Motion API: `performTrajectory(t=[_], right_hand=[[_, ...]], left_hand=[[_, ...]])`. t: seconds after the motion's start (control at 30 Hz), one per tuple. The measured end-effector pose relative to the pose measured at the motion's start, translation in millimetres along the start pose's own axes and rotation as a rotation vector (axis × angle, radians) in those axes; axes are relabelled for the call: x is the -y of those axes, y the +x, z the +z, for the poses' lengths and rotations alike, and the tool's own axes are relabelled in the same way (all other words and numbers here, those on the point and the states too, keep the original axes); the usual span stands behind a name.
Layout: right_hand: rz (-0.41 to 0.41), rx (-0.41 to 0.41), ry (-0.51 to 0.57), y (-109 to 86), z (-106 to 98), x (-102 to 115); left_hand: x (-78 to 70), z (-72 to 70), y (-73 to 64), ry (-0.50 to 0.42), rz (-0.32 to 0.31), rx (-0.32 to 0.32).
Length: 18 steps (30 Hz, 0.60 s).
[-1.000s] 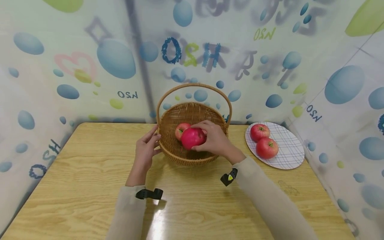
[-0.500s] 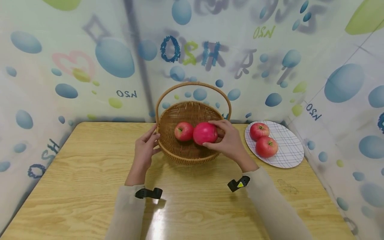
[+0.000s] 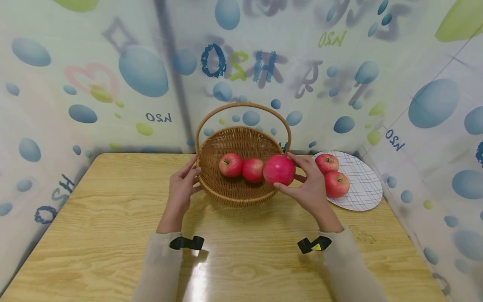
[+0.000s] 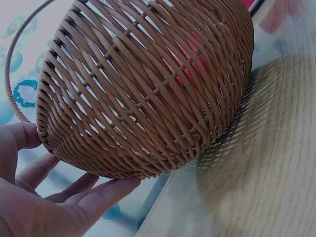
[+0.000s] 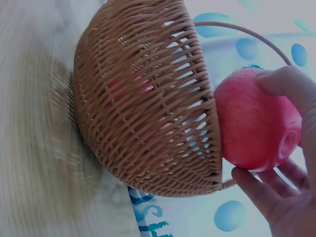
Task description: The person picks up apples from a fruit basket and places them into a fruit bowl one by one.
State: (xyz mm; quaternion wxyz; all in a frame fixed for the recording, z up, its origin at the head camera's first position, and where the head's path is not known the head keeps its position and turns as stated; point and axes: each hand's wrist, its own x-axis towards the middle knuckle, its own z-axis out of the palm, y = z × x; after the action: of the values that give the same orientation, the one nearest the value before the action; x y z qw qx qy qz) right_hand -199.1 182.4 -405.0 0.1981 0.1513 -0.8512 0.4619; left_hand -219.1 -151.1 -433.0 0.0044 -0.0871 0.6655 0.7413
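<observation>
A woven wicker basket [image 3: 241,197] with an arched handle stands near the wall. My left hand [image 3: 181,186] grips its left rim; in the left wrist view, the fingers [image 4: 106,197] lie against the outer weave. Over the basket's right rim, my right hand [image 3: 311,188] holds a bright red apple [image 3: 278,170] between thumb and fingers. In the right wrist view this held apple [image 5: 252,118] is just above the rim. Inside the basket are two more apples, one on the left [image 3: 231,165] and one in the middle [image 3: 253,170], side by side.
To the right lies a white plate [image 3: 366,184] with a blue line pattern. It bears two apples, a rear one [image 3: 326,162] and a front one [image 3: 337,184]. A patterned wall [image 3: 241,42] closes off the back of the wooden table [image 3: 113,218].
My right hand has drawn the bright red apple rightward from the basket's middle to over its right rim, uncovering the middle apple. The left hand stays on the rim.
</observation>
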Motion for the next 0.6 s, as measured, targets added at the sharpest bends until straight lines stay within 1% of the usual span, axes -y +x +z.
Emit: performTrajectory(t=[0.2,0.37,0.47,0.6], right_hand=[[-0.009,-0.01,-0.011,-2.1,-3,-3],[-0.006,-0.002,0.014,-3.9,-8,-5],[0.002,0.003,-0.017,-6.0,-11,-5],[0.016,-0.01,-0.093,-10.4,-16,-6]], left_hand=[[2.4,-0.9,0.7,-0.009,0.0,0.004],[1.4,0.1,1.9,-0.013,-0.001,0.01],[1.0,0.5,2.7,-0.014,-0.005,0.008],[1.2,0.3,2.7,-0.011,-0.011,0.003]])
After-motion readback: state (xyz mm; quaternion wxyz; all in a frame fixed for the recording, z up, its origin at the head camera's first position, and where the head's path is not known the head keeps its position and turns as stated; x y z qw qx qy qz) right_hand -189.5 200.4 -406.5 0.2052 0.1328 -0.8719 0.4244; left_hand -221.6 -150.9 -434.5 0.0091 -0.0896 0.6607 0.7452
